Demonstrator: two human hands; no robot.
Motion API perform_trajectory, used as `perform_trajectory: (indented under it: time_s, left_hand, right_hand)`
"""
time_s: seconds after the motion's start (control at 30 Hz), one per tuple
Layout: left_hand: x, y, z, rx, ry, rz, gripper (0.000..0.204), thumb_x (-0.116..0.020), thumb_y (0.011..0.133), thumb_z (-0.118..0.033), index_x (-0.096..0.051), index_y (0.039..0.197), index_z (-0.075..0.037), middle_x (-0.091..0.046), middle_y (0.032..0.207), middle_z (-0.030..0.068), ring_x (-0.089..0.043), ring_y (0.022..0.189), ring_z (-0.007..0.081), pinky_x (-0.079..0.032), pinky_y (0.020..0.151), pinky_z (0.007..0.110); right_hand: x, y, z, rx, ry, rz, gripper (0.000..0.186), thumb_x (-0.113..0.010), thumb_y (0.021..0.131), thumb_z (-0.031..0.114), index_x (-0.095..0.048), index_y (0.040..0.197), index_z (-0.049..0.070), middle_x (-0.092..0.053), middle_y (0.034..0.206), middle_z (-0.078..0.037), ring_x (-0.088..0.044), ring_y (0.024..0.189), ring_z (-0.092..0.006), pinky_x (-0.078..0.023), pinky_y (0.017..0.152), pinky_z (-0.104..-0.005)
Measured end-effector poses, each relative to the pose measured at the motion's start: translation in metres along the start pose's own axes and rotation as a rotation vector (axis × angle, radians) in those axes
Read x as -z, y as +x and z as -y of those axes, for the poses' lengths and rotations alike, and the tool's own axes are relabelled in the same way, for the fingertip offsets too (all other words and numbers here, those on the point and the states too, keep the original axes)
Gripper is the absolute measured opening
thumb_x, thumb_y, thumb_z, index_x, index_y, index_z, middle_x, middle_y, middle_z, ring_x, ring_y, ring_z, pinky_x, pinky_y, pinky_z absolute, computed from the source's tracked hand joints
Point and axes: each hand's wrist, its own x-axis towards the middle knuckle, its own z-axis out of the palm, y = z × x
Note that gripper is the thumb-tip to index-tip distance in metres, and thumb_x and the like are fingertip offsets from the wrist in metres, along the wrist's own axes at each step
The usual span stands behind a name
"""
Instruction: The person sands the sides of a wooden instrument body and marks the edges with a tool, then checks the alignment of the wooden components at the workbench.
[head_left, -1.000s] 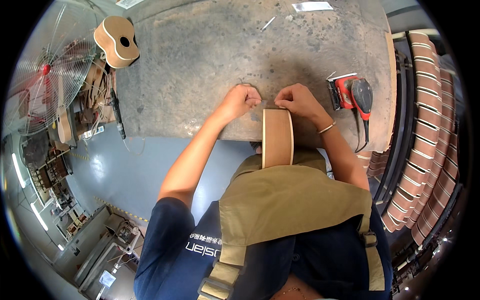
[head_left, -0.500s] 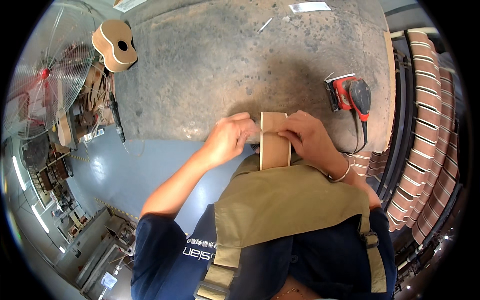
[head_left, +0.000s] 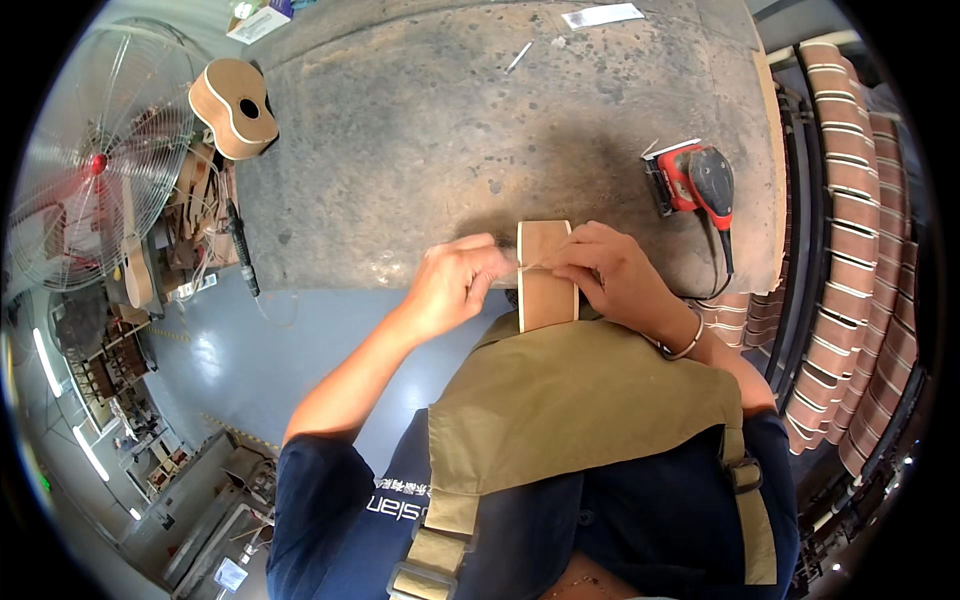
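Observation:
A wooden instrument body (head_left: 545,300), apparently standing on edge, turns its pale-bound side upward between my apron (head_left: 585,390) and the worktable (head_left: 390,170). My left hand (head_left: 460,276) is closed in a pinch just left of it, and my right hand (head_left: 610,276) is pinched over its right part. A thin strip (head_left: 533,266), too fine to make out clearly, runs across the side between my fingertips, held by both hands. Whether it touches the wood I cannot tell.
A red-black sander (head_left: 700,180) with its cord lies at right, a white slip (head_left: 600,16) and thin stick (head_left: 518,57) farther back. At left are a guitar body (head_left: 225,105), a caged fan (head_left: 98,163) and a black handled tool (head_left: 240,250). Striped rolls (head_left: 835,250) stand at right.
Both hands have come down from beyond the body's far end to either side of it, spanning the thin strip across it. Over the last half second they have barely moved.

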Motion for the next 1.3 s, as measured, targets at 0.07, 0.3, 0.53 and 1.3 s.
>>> perform_trajectory:
  time_s: [0.07, 0.3, 0.53, 1.3]
  left_hand:
    - [-0.001, 0.002, 0.003, 0.001, 0.005, -0.046, 0.018, -0.069, 0.088, 0.009, -0.079, 0.099, -0.002, -0.067, 0.084, 0.0115, -0.065, 0.069, 0.0272, -0.052, 0.065, 0.036]
    - [-0.005, 0.034, 0.019, 0.116, -0.033, -0.043, 0.014, -0.07, 0.087, 0.008, -0.077, 0.095, -0.002, -0.071, 0.088, 0.0145, -0.073, 0.075, 0.0302, -0.056, 0.067, 0.039]
    - [-0.023, -0.039, -0.011, -0.136, 0.169, -0.195, 0.019, -0.069, 0.089, 0.009, -0.08, 0.096, -0.004, -0.07, 0.083, 0.0128, -0.069, 0.071, 0.0291, -0.053, 0.064, 0.035]
    - [-0.08, -0.089, 0.015, -0.629, 0.405, -0.543, 0.03, -0.077, 0.077, 0.01, -0.08, 0.103, -0.003, -0.067, 0.08, 0.0041, -0.07, 0.076, 0.022, -0.057, 0.068, 0.034]
  right_hand:
    - [0.0, -0.002, -0.006, 0.008, -0.004, -0.012, 0.008, -0.075, 0.091, 0.009, -0.077, 0.094, 0.002, -0.068, 0.087, -0.014, -0.065, 0.079, -0.0316, -0.051, 0.07, -0.0395]
    - [0.002, 0.027, -0.032, -0.197, 0.059, 0.107, 0.018, -0.069, 0.091, 0.009, -0.079, 0.105, 0.003, -0.073, 0.095, -0.017, -0.067, 0.088, -0.0338, -0.054, 0.077, -0.0405]
    - [-0.014, -0.043, 0.017, 0.216, -0.21, -0.118, 0.015, -0.066, 0.092, 0.006, -0.078, 0.1, 0.003, -0.072, 0.097, -0.016, -0.067, 0.096, -0.0334, -0.054, 0.083, -0.0401]
    - [-0.059, -0.094, -0.006, 0.653, -0.508, -0.254, 0.04, -0.069, 0.078, -0.005, -0.075, 0.117, 0.004, -0.067, 0.099, -0.004, -0.065, 0.086, -0.023, -0.056, 0.069, -0.0321]
